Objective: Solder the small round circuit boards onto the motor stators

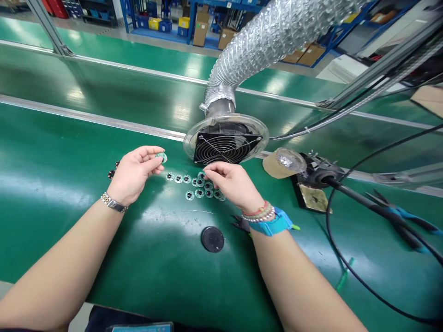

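Observation:
My left hand (133,173) pinches a small round green circuit board (161,157) between thumb and fingers, lifted just above the green table. Several more of these round boards (199,184) lie in a loose cluster on the mat between my hands. My right hand (232,183) reaches down onto the right side of that cluster, fingertips pinched together on or at a board; what it grips is too small to make out. A black round disc (212,239) lies nearer to me, below the cluster.
A fume extractor fan (224,146) on a silver flexible duct (263,41) stands just behind the boards. To the right are a soldering iron stand (313,184), a black cable (349,272), blue-handled pliers (398,214) and a tape roll (282,163).

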Demonstrator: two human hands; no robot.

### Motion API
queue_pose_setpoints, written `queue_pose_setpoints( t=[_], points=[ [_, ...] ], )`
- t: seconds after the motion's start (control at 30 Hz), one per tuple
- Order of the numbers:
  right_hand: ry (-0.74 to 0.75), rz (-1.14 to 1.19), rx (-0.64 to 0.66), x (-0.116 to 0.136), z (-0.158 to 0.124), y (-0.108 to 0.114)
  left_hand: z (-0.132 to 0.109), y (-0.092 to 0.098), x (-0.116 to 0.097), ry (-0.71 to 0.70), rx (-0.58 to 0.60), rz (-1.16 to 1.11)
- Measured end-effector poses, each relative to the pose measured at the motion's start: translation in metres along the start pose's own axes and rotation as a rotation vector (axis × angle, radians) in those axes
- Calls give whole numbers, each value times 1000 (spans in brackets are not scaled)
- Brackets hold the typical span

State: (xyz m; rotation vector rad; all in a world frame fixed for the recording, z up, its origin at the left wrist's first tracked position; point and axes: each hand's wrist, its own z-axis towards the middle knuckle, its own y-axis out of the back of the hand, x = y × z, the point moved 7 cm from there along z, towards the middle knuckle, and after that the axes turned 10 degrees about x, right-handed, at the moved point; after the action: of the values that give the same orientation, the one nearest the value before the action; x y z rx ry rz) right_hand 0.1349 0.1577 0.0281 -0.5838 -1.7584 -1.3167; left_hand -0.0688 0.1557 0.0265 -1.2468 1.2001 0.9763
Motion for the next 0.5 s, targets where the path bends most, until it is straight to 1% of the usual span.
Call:
queue_pose_setpoints(
  t=[0.3, 0.4, 0.5],
  points=[
    [7, -36, 32, -2, 2, -6, 3, 2, 3, -7, 3, 12],
    [19, -66, 46, -2, 3, -11, 2, -2, 1, -11, 28, 28],
    [56, -127, 69, 3, 3, -18, -3, -8, -5, -36, 66, 36]
  ],
)
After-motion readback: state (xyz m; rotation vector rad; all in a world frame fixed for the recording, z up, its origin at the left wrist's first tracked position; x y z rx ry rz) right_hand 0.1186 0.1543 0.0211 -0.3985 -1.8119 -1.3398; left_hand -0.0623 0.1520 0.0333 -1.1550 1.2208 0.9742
